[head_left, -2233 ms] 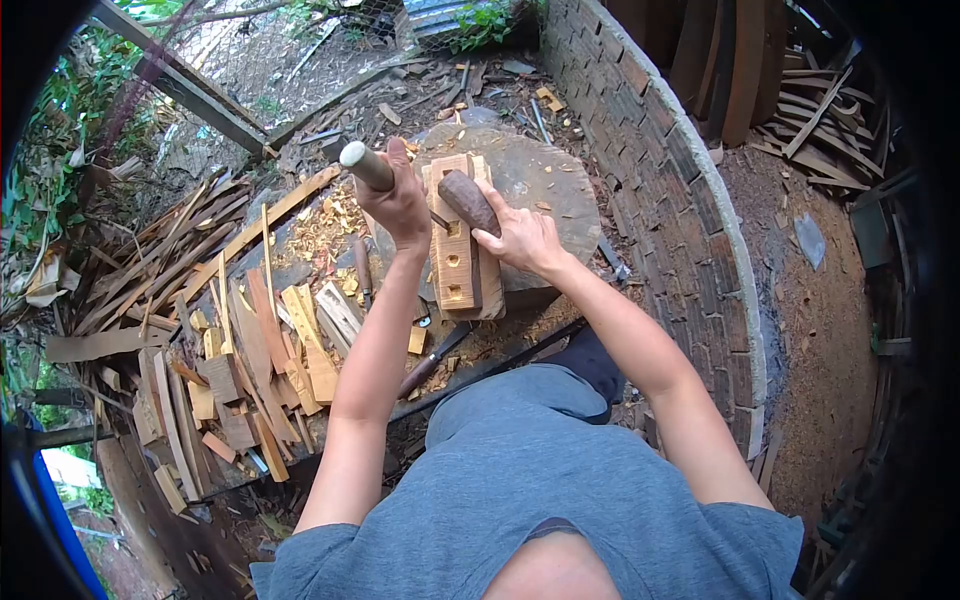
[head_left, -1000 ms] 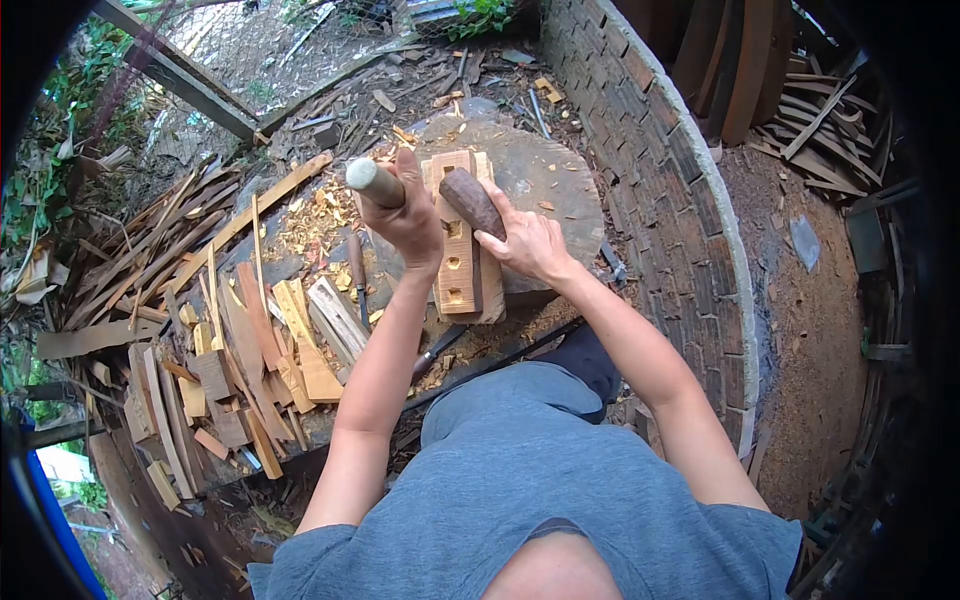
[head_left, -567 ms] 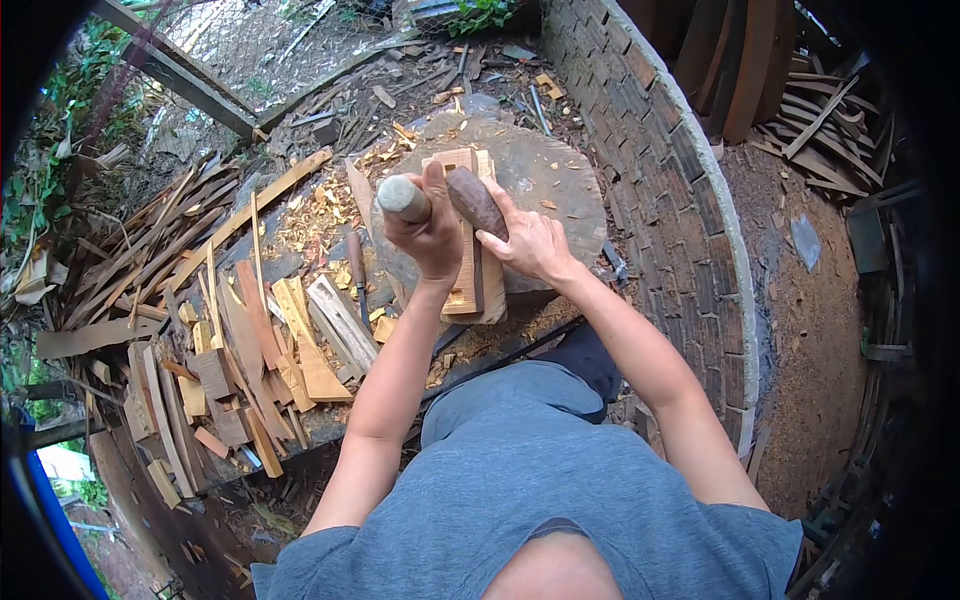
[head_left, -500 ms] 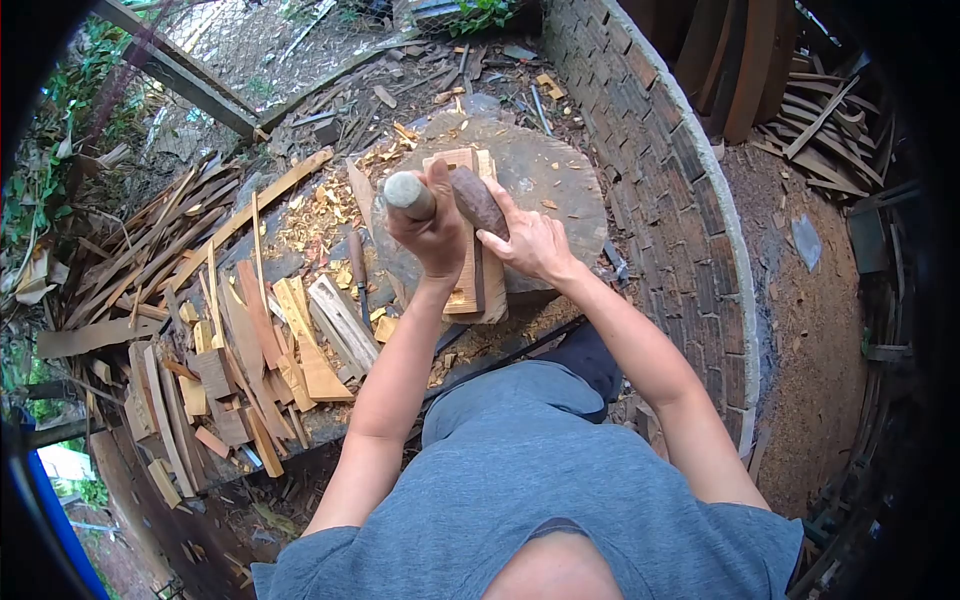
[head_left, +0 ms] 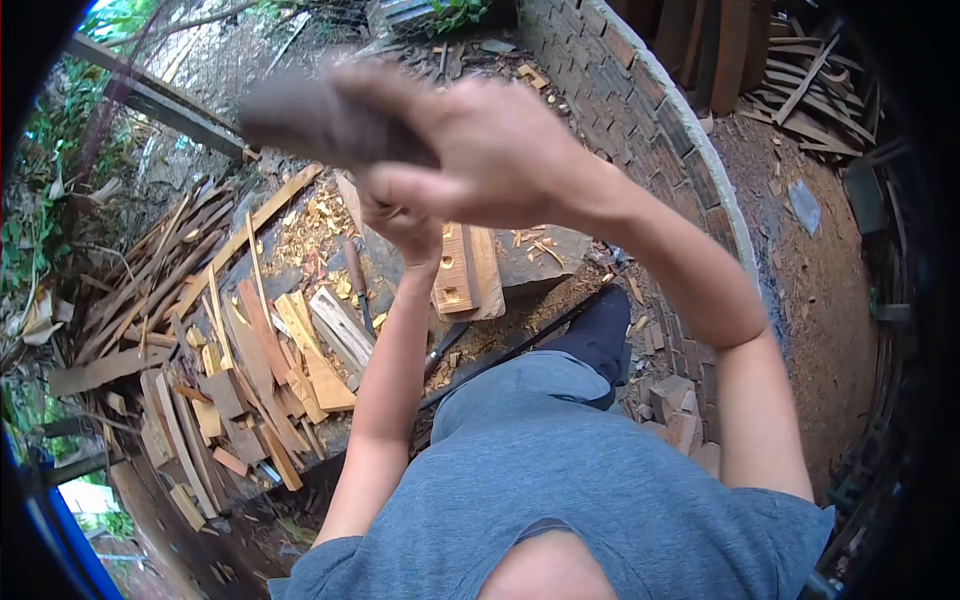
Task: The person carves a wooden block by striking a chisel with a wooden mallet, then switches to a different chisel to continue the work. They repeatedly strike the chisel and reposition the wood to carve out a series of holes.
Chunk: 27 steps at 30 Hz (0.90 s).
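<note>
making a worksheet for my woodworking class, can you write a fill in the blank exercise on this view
The person's ____ hand grips a dark brown club, partly covering the left hand.
A wooden-handled tool lies to the ____ of the pale block with cut holes.
The curved wall is built of ____.

Missing words: right; left; bricks

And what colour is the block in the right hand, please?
The block is dark brown; the head view shows it, though blurred.
</note>
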Each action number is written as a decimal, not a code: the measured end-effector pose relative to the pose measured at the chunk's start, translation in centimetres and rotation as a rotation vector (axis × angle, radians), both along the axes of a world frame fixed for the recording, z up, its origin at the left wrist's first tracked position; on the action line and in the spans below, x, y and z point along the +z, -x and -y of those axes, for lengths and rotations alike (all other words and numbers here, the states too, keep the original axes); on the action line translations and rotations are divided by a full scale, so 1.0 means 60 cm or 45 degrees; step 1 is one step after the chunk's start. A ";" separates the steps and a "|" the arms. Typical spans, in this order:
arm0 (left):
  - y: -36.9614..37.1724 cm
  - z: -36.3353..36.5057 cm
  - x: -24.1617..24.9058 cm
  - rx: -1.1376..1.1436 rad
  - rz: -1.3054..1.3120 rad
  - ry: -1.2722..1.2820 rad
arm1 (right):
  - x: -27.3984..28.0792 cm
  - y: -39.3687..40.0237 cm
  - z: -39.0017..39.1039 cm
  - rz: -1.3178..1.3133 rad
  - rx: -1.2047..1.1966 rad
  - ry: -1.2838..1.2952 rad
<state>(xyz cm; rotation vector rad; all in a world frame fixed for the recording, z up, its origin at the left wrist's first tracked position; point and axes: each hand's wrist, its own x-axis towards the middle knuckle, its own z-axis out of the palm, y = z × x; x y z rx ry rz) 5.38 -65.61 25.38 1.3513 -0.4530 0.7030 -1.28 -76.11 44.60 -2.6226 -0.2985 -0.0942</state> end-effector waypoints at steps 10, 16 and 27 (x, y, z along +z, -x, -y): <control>-0.044 -0.012 -0.081 0.040 -0.083 0.104 | 0.001 -0.008 -0.022 0.041 0.066 0.306; -0.047 -0.023 -0.076 -0.191 -0.161 -0.105 | 0.019 -0.001 -0.016 0.237 0.053 0.082; -0.027 -0.008 0.009 -0.275 -0.438 0.413 | -0.173 -0.036 0.035 -0.082 -0.332 -0.309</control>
